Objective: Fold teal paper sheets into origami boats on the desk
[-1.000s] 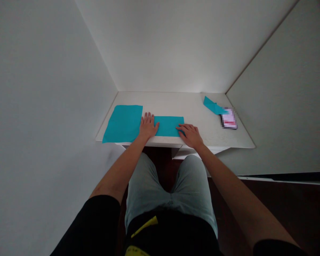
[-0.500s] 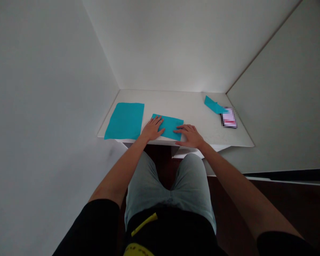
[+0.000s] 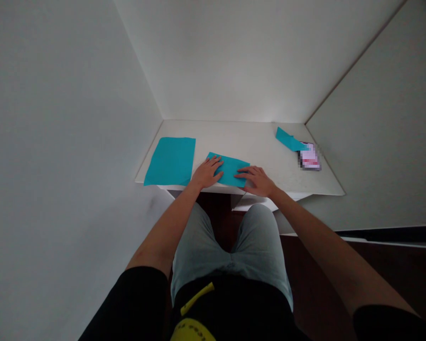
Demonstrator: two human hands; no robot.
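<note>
A small turquoise sheet of paper (image 3: 230, 173) lies near the front edge of the white desk, between my hands. My left hand (image 3: 206, 172) rests on its left part, fingers spread and palm down. On the right part lie the fingertips of my right hand (image 3: 258, 182). Its fingers are stretched out and apart, with the thumb by the paper's lower right corner. Beside my left hand, to the left, a larger turquoise sheet (image 3: 171, 161) lies flat, its near edge at the desk's front edge.
A narrow folded turquoise strip (image 3: 287, 139) leans against or overlaps a phone-like object (image 3: 309, 157) with a blurred screen at the desk's right. Walls enclose the white desk (image 3: 234, 135) at left, back and right. My knees are below its front edge.
The view has shifted slightly, so everything sits a little further right. My right thumb has drawn in towards the paper's corner. The left hand stays on the paper.
</note>
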